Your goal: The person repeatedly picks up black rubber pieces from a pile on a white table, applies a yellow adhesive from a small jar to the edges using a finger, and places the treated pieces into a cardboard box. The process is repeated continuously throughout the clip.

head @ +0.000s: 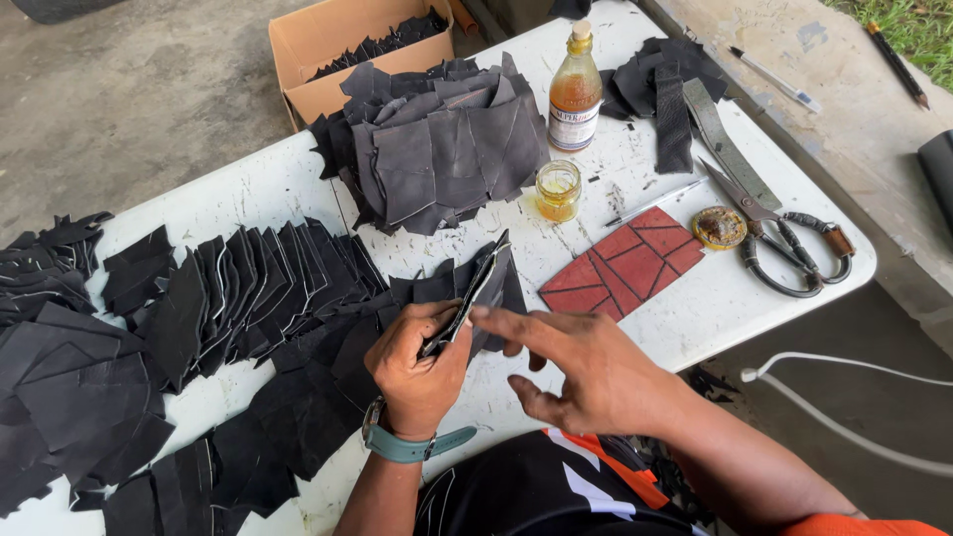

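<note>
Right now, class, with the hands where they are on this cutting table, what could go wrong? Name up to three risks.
1. The small open jar of amber liquid stands uncapped beside the black leather pile; a knock might spill it over the pieces.
2. The tall bottle stands close behind it and could topple.
3. The scissors lie near the table edge and may slide off. The left hand grips a black piece; the right hand touches it.

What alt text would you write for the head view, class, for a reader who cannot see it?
The left hand grips a black leather piece edge-up while the right hand touches its edge with a fingertip, above a white table. Around lie black leather cutouts, a glue bottle, a small jar and scissors.
</note>
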